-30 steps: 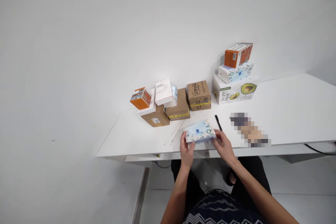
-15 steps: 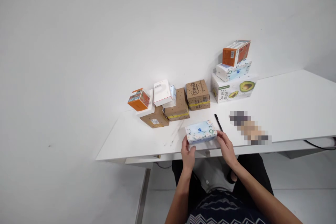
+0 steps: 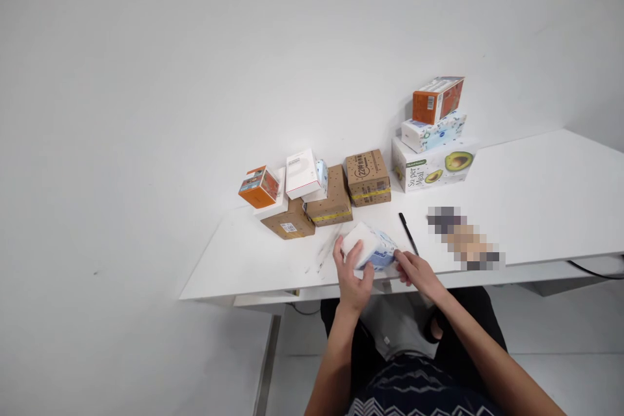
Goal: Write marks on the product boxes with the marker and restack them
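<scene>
Near the front edge of the white table, a white and blue floral tissue pack (image 3: 379, 249) is tilted and turned, with a plain white end facing left. My left hand (image 3: 354, 278) grips that end, fingers spread over it and thumb along the front side. At the pack's right end, my right hand (image 3: 414, 271) holds on with thumb and fingers closed; the fingertips are partly hidden. A black pen (image 3: 408, 232) lies on the table just beyond my right hand.
Brown cartons (image 3: 331, 198) stand along the wall, topped by a white box (image 3: 301, 173) and an orange box (image 3: 260, 186). Farther right, an avocado-printed box (image 3: 433, 166) carries another tissue pack (image 3: 433, 132) and an orange box (image 3: 437, 101). A pixelated patch (image 3: 465, 238) covers something on the table (image 3: 536, 208).
The tissue pack has been turned and tipped, so its white left end shows now. My left hand has shifted over that end; my right hand has moved slightly left and down.
</scene>
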The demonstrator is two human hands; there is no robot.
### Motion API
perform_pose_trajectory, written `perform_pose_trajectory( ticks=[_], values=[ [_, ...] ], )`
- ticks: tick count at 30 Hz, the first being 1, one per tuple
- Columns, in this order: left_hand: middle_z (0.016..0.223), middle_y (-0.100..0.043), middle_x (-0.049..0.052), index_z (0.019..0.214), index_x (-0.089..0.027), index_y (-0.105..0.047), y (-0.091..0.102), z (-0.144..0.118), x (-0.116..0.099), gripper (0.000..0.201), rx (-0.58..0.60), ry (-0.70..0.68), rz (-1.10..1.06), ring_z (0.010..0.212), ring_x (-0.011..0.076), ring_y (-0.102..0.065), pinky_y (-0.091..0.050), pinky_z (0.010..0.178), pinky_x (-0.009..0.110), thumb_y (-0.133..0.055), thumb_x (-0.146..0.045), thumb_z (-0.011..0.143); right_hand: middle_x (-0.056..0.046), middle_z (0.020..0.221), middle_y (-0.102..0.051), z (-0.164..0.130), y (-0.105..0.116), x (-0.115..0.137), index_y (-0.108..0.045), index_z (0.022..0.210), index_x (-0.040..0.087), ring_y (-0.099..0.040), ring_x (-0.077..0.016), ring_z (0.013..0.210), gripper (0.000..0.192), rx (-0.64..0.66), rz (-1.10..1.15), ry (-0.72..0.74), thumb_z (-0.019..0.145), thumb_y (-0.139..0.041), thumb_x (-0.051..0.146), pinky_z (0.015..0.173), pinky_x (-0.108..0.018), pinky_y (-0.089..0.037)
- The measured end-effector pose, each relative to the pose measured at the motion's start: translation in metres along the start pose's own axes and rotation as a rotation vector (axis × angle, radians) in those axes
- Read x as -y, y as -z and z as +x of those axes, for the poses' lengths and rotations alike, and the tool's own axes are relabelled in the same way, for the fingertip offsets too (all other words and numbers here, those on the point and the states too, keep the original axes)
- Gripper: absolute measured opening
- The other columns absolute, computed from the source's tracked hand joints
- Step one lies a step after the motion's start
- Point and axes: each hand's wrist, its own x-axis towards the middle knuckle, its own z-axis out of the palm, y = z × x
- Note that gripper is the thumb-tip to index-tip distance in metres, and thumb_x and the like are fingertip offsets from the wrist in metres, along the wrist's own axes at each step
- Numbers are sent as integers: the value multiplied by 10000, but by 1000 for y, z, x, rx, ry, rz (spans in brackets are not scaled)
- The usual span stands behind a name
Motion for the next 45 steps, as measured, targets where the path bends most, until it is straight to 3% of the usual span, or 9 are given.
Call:
perform_pose_trajectory(
  ticks=[3,6,12,15,21,27,32,39,45],
  values=[
    [1464,-288,117,1207,-222,-592,1,7,1,373,61,-2,8,1386,318,-304,-302,1122,503,-573,-251,836,-15,549,-564,-6,16,11,-565,611,226,-546,-189,523,497,-123,-290,128,873,-406,617,561,-326,-444],
    [1485,-263,107,1226,-232,-582,-1,12,1,396,151,-29,3,1402,311,-279,-275,1140,494,-588,-270,832,-59,752,-635,-12,19,22,-620,831,213,-592,-208,679,393,-323,-290,340,901,-421,545,647,-334,-477],
    [1550,-206,127,1472,-229,-227,-19,8,14,825,161,143,-249,1426,285,-247,-273,1147,457,-663,-315,777,-114,1255,-564,-13,7,27,-452,1376,263,-573,-238,1084,462,-214,-204,540,943,-412,419,881,-399,-503],
    [1505,-329,139,1485,-226,-157,-27,0,27,940,258,292,-410,1364,273,-366,-340,1104,429,-707,-314,728,-105,1270,-547,-11,5,21,-376,1437,279,-553,-237,1119,502,-196,-208,542,950,-412,396,942,-429,-481],
    [1294,-545,131,1297,-191,-468,-29,-9,43,733,230,381,-305,1255,312,-463,-373,1049,462,-763,-273,630,-106,1326,-503,-14,7,19,-383,1431,287,-526,-239,1173,495,-144,-199,574,946,-430,373,997,-447,-449],
    [1349,-450,98,1338,-243,-420,-1,2,32,715,208,284,-295,1289,265,-424,-414,1015,388,-709,-256,684,-121,1225,-578,-14,5,13,-352,1421,230,-632,-218,958,556,-116,-29,375,921,-442,456,818,-382,-541],
    [1335,-436,111,1377,-241,-381,9,9,27,753,229,155,-142,1277,275,-419,-344,1082,438,-704,-243,697,-108,1034,-567,-5,2,-9,-524,1274,201,-597,-195,692,491,-177,-205,269,891,-440,496,746,-429,-539],
    [1506,-233,163,1505,-224,-41,-2,-6,41,1133,274,401,-239,1340,279,-365,-326,1100,428,-775,-298,646,-110,1042,-524,-5,9,-15,-586,1202,187,-592,-251,931,420,-196,-172,329,893,-423,418,871,-447,-506],
    [1314,-484,182,1402,-172,-379,10,-12,45,773,335,519,-228,1109,278,-560,-459,958,429,-618,-564,780,-83,1029,-551,-7,8,-6,-570,1237,211,-603,-204,807,459,-178,8,238,924,-394,497,751,-379,-527]
  ],
)
